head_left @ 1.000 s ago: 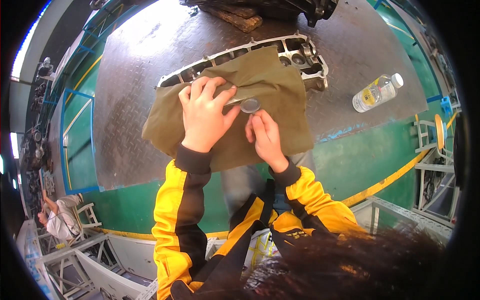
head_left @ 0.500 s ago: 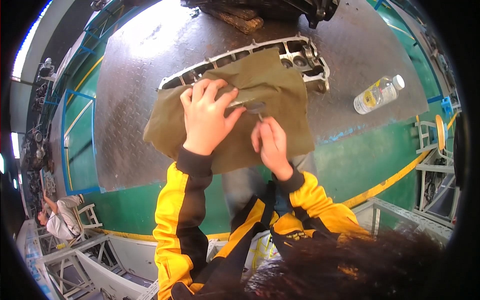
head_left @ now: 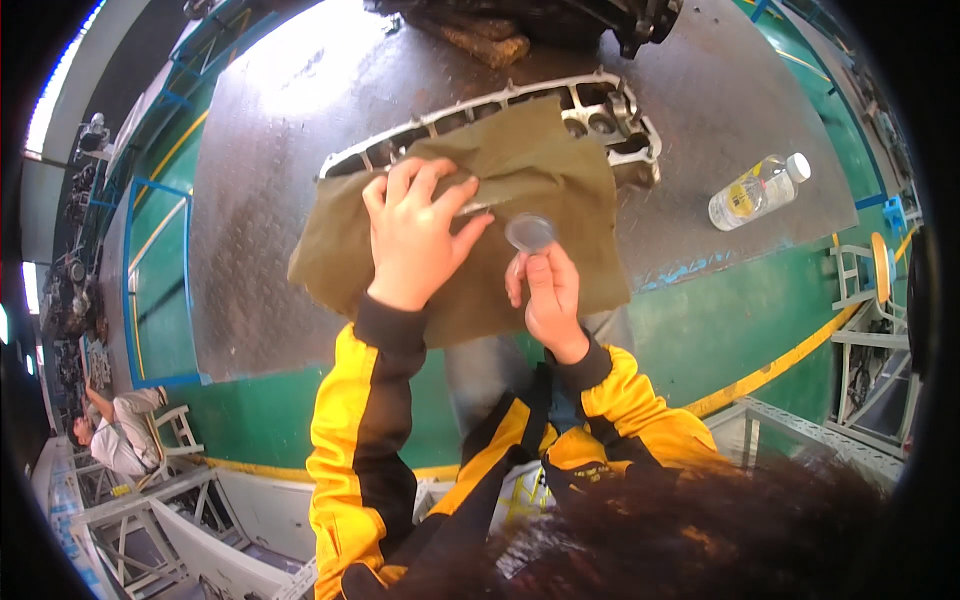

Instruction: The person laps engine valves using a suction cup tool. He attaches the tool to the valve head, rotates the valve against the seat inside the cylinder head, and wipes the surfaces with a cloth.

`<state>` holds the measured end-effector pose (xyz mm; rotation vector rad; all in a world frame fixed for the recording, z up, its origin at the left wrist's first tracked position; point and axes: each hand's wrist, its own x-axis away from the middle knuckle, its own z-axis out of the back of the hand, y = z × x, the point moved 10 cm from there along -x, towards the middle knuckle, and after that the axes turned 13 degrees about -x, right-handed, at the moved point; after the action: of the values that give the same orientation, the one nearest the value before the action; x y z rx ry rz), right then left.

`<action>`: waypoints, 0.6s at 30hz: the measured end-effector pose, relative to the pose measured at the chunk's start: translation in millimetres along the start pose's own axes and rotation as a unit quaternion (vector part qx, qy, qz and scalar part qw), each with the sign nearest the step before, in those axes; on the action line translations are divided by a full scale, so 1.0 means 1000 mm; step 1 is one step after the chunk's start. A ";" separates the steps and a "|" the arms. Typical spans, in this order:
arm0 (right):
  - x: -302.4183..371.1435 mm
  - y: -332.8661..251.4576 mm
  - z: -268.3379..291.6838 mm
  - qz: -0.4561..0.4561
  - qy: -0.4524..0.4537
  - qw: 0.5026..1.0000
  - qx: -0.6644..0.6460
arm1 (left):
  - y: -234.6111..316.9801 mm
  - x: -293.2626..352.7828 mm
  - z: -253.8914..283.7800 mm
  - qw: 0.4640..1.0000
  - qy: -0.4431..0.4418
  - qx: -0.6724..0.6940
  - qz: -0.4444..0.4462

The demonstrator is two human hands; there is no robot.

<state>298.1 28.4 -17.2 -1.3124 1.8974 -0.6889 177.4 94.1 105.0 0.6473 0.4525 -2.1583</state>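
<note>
A metal cylinder head (head_left: 640,150) lies on the table, largely covered by an olive-green cloth (head_left: 570,180). My left hand (head_left: 415,235) rests on the cloth, fingers bent forward and thumb held apart. Between that thumb and forefinger shows a pale, narrow strip (head_left: 477,208) that I cannot make out. Over the cloth's right part my right hand (head_left: 550,295) pinches an engine valve (head_left: 530,233). The valve's round grey face is turned up, and the fingers hide most of its stem.
A clear bottle with a white cap (head_left: 758,192) stands tilted in view on the right of the dark metal table (head_left: 710,110). Wooden blocks (head_left: 490,45) and a black machine part (head_left: 640,25) sit at the far edge. A person (head_left: 120,435) sits at far left.
The valve has turned in my right hand, from nearly edge-on beside the left thumb to face up. It is now apart from the left hand, which stays in place.
</note>
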 end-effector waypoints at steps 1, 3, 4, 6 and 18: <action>-0.005 -0.014 -0.003 0.035 -0.013 0.999 0.021 | 0.001 -0.009 0.002 1.000 0.002 -0.010 -0.004; -0.010 0.023 0.009 -0.076 0.023 0.997 -0.009 | 0.004 -0.003 0.002 1.000 -0.016 -0.007 0.002; -0.008 0.017 0.010 -0.053 0.025 0.998 -0.001 | 0.003 -0.001 0.001 1.000 -0.015 -0.008 0.001; -0.005 0.004 0.007 0.005 0.017 1.000 -0.022 | -0.001 0.001 -0.002 1.000 -0.007 0.000 0.005; -0.006 0.008 0.016 -0.024 0.033 0.999 -0.011 | 0.002 -0.009 -0.001 1.000 -0.001 -0.003 -0.002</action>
<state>308.1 36.7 -31.7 -1.3676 1.9363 -0.7453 184.0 99.1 109.2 0.6424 0.4599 -2.1604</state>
